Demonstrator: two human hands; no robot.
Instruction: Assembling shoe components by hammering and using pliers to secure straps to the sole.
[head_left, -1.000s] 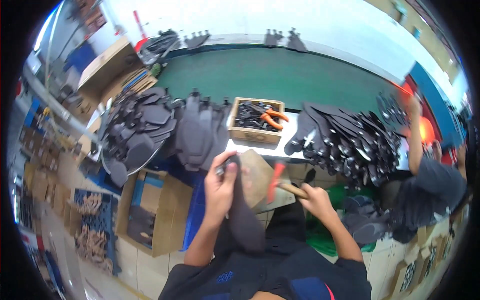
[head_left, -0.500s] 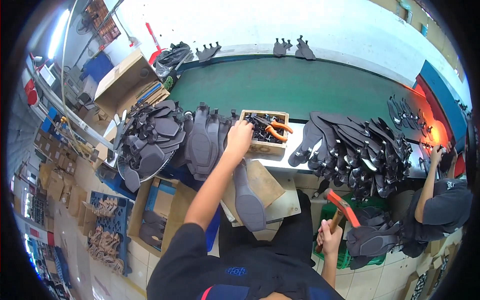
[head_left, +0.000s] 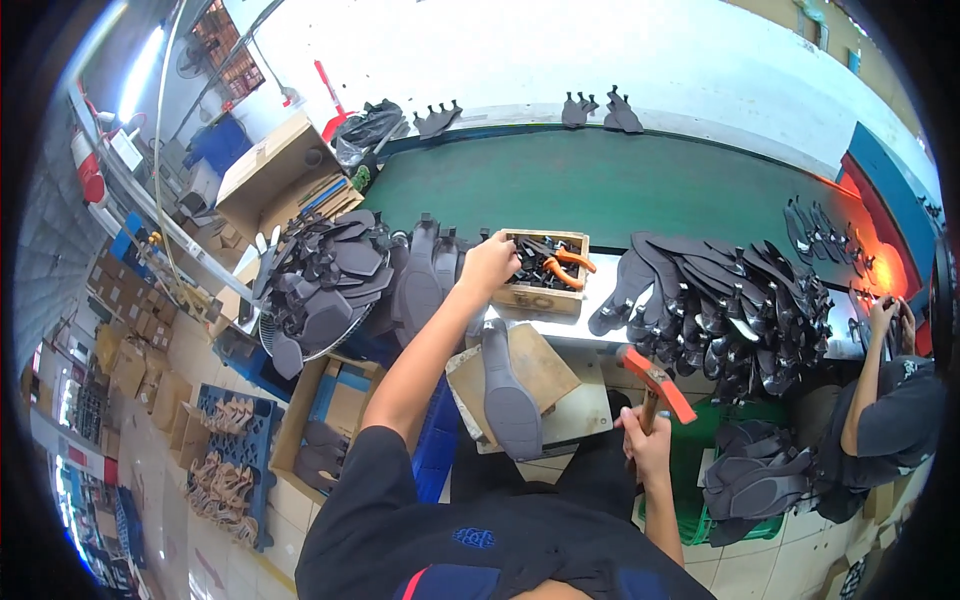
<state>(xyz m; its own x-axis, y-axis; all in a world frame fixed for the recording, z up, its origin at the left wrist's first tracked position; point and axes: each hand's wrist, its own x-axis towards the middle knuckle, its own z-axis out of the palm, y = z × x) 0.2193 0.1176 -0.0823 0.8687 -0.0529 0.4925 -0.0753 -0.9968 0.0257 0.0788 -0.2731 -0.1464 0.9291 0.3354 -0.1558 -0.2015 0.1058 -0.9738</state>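
Note:
A hammer (head_left: 657,383) with an orange-red head and wooden handle is gripped upright in my right hand (head_left: 645,440), to the right of my knees. My left hand (head_left: 489,263) is at the left wall of a small wooden box (head_left: 540,300), its fingers curled together; what they hold, if anything, is too small to make out. Small black pieces and orange-handled pliers (head_left: 566,268) lie in that box. In front of me a dark grey shoe sole (head_left: 513,405) rests on a tan board (head_left: 548,368), untouched by either hand.
Heaped dark soles (head_left: 335,265) fill a wire basket on the left. Many heeled soles (head_left: 700,285) stand at the right, by a green belt (head_left: 540,175). Below them is a green crate (head_left: 690,510). A co-worker (head_left: 890,400) works near an orange glow.
My left hand has drawn back from inside the wooden box to its left wall. My right hand has brought the hammer up and leftward, closer to the sole. The view has shifted slightly.

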